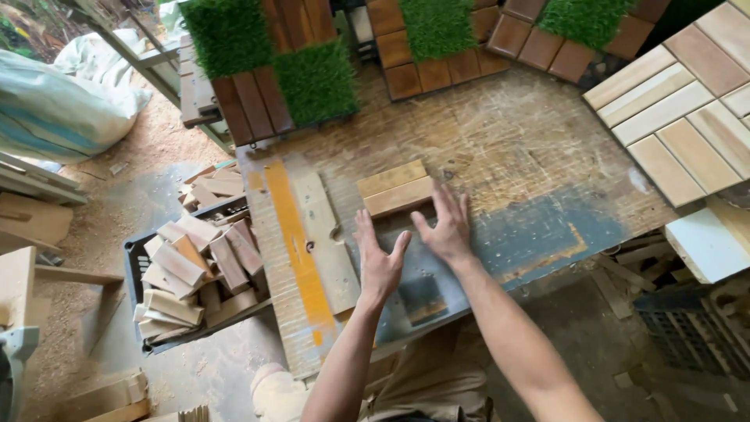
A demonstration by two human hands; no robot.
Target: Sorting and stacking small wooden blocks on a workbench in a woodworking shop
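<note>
From my feed, the stack of grass-and-wood tiles [266, 74] at the workbench's far edge is cut off by the top of the frame, as are a second stack [437, 39] and a third [574, 31], so I cannot count the tiles in each. The pale slatted wooden panel [680, 109] at the far right corner also runs out of view. My left hand [380, 262] is spread, fingers fanned, empty, hovering over the grey patch of the workbench [500, 141] near its front edge; my right hand [447, 227] is likewise spread and flat, its fingertips just beside, perhaps touching, the two wooden slats [394, 187]; I cannot tell which. Those two short, rectangular, tan blocks lie side by side near the middle of the scratched, worn bench top. A long plank with an orange-yellow stripe [301, 250] runs along the left edge. Off that edge, a dark crate [134, 262] holds a jumble of cut wood offcuts [199, 266], too piled to count.
</note>
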